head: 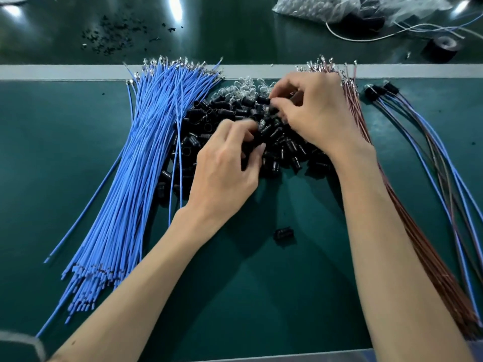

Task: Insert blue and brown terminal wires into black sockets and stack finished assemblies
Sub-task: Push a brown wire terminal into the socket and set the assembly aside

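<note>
presently left hand [227, 165] and right hand [313, 116] pinch into the black sockets [206, 118]; blue wires [146, 152] lie left of these, brown wires [441, 273] right. raking fingers could scatter sockets or snag wire terminals.

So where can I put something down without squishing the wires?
Bare mat left of the blue wires, and the near patch between the forearms, below the lone socket. The middle is crowded: socket pile, left hand, right hand, brown wires.

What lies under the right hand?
The pile of black sockets, with clear parts at its far edge. The right hand covers the pile's right part; whether it holds a socket is hidden.
</note>
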`<state>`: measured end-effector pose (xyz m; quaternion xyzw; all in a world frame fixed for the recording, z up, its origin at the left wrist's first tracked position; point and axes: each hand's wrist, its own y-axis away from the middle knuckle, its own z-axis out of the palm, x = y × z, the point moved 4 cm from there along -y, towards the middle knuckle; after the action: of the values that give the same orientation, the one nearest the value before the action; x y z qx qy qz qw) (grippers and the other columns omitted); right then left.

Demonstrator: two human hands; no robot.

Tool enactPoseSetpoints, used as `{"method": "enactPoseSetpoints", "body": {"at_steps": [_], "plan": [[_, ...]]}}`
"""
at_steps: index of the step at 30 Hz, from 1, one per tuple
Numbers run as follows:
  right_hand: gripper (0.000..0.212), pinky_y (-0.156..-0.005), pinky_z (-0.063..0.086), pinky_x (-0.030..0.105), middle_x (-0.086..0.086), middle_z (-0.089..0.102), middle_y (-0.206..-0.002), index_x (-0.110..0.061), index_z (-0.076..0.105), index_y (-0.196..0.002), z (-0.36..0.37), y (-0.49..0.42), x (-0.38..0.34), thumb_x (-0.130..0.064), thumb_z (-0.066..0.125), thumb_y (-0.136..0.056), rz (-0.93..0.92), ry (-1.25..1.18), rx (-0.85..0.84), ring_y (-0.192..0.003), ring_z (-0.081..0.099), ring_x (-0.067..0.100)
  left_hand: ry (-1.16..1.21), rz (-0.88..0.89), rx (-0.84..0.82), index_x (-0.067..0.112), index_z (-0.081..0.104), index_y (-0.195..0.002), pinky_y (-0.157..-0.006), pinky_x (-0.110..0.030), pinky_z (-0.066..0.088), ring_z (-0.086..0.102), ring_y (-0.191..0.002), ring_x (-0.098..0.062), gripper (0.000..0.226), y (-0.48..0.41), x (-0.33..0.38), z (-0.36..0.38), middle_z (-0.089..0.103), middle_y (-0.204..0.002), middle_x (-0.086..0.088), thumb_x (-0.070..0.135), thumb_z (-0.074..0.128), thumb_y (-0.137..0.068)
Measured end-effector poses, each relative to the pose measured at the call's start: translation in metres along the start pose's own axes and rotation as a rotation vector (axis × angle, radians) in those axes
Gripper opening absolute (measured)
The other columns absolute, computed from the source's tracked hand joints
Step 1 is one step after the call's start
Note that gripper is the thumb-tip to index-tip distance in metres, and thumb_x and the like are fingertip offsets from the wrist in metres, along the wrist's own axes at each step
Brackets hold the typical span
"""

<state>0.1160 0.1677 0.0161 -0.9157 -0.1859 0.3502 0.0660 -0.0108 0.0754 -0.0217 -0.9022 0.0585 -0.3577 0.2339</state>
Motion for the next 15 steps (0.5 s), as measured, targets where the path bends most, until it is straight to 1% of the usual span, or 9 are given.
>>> {"method": "enactPoseSetpoints", "body": {"at_steps": [2,3,5,7,9,10,12,13,15], "plan": [[0.002,-0.068,0.056,0.024,-0.004,0.068,-0.070,-0.013,0.071,-0.083,-0.003,0.009,-0.014,-0.013,0.072,-0.084,-0.010,-0.247,-0.011,-0.064,0.069,0.010,0.106,-0.045,0.080,0.008,0.049,-0.133,-0.073,-0.012,0.046,0.052,-0.071,-0.002,0.048,-0.004,-0.001,-0.006,0.060,-0.105,-0.002,0.021,0.065,-0.090],[0.005,-0.067,0.057,0.025,-0.001,0.070,-0.071,-0.012,0.070,-0.082,0.000,0.014,-0.022,-0.012,0.074,-0.082,-0.020,-0.344,-0.064,-0.064,0.070,0.012,0.129,-0.034,0.108,0.006,0.046,-0.137,-0.074,-0.010,0.046,0.053,-0.072,0.000,0.052,-0.005,-0.002,-0.008,0.061,-0.105,-0.004,0.019,0.065,-0.090],[0.007,-0.073,0.059,0.031,0.006,0.073,-0.080,-0.011,0.069,-0.082,0.007,0.022,-0.031,-0.009,0.076,-0.081,-0.037,-0.415,-0.163,-0.075,0.072,0.019,0.131,0.019,0.148,0.000,0.052,-0.132,-0.080,-0.015,0.050,0.058,-0.078,-0.001,0.047,-0.005,-0.003,-0.009,0.065,-0.101,-0.009,0.010,0.066,-0.088],[0.004,-0.075,0.058,0.031,0.005,0.073,-0.084,-0.012,0.071,-0.084,0.006,0.025,-0.029,-0.013,0.075,-0.083,0.004,-0.397,-0.193,-0.078,0.072,0.018,0.145,0.018,0.148,-0.001,0.061,-0.124,-0.078,-0.026,0.054,0.063,-0.079,-0.013,0.038,-0.005,-0.004,-0.010,0.068,-0.093,-0.011,0.005,0.066,-0.087],[0.008,-0.069,0.056,0.022,0.000,0.073,-0.083,-0.016,0.073,-0.087,-0.002,0.028,-0.019,-0.024,0.074,-0.084,0.084,-0.297,-0.151,-0.071,0.072,0.013,0.131,0.004,0.125,-0.001,0.065,-0.116,-0.069,-0.029,0.053,0.061,-0.071,-0.018,0.027,-0.006,-0.004,-0.010,0.067,-0.087,-0.012,0.004,0.063,-0.090],[0.012,-0.071,0.055,0.021,-0.001,0.073,-0.084,-0.020,0.073,-0.089,-0.008,0.030,-0.010,-0.030,0.074,-0.084,0.143,-0.159,-0.108,-0.071,0.071,0.012,0.115,-0.001,0.103,-0.002,0.067,-0.112,-0.067,-0.027,0.051,0.060,-0.069,-0.019,0.023,-0.006,-0.003,-0.010,0.066,-0.086,-0.012,0.005,0.060,-0.091],[0.021,-0.084,0.055,0.034,0.002,0.071,-0.094,-0.025,0.070,-0.093,-0.024,0.038,0.013,-0.041,0.075,-0.081,0.315,0.188,-0.027,-0.084,0.067,0.016,0.080,0.027,0.018,-0.002,0.066,-0.103,-0.065,-0.021,0.044,0.054,-0.068,-0.015,0.018,-0.005,0.002,-0.010,0.062,-0.085,-0.006,0.010,0.054,-0.095],[0.025,-0.090,0.053,0.039,0.005,0.070,-0.100,-0.026,0.068,-0.095,-0.031,0.044,0.022,-0.043,0.076,-0.079,0.421,0.296,-0.012,-0.091,0.064,0.020,0.082,0.069,-0.063,0.001,0.063,-0.098,-0.065,-0.021,0.040,0.050,-0.068,-0.013,0.018,-0.003,0.008,-0.009,0.058,-0.082,0.000,0.014,0.050,-0.097],[0.027,-0.094,0.050,0.043,0.008,0.069,-0.107,-0.025,0.067,-0.092,-0.038,0.052,0.034,-0.042,0.080,-0.075,0.570,0.333,-0.031,-0.101,0.062,0.028,0.110,0.183,-0.305,0.012,0.052,-0.089,-0.062,-0.024,0.032,0.040,-0.063,-0.008,0.018,0.005,0.024,-0.005,0.045,-0.071,0.014,0.022,0.040,-0.097]]}}
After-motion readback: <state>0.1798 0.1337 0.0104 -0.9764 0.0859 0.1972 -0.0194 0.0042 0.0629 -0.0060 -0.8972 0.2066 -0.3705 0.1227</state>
